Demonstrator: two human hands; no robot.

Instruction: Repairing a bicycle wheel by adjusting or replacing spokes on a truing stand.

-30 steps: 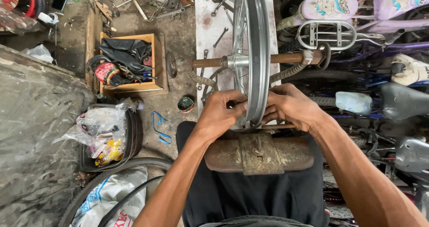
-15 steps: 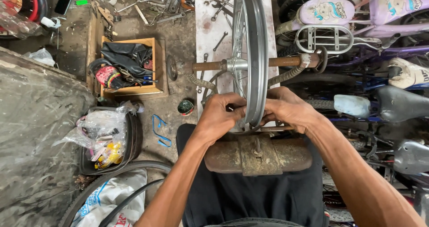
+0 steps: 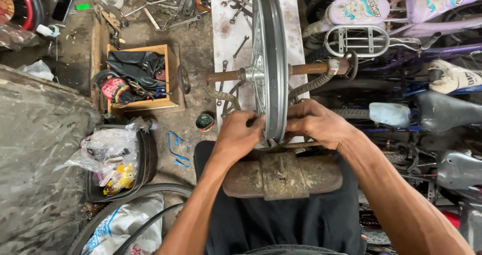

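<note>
Lots of stuff lay around the messy bike shop floor.
A wooden box point(image 3: 143, 77) held black rubber bits. Wrenches point(image 3: 165, 4) lay scattered at the top. A small purple bike point(image 3: 401, 9) stood on the right, near a black bike seat point(image 3: 452, 109). A plastic bag point(image 3: 108, 157) sat in a dark tray on the left, just beside a blue wire point(image 3: 176, 147).

We see our hands point(image 3: 241, 132) point(image 3: 316, 122) hemmed in: wheel point(image 3: 271, 64) between them, axle rod point(image 3: 226, 76) above, rusty stand point(image 3: 281, 174) below. Open floor left, toward box point(image 3: 140, 77); bikes point(image 3: 401, 49) block right.
</note>
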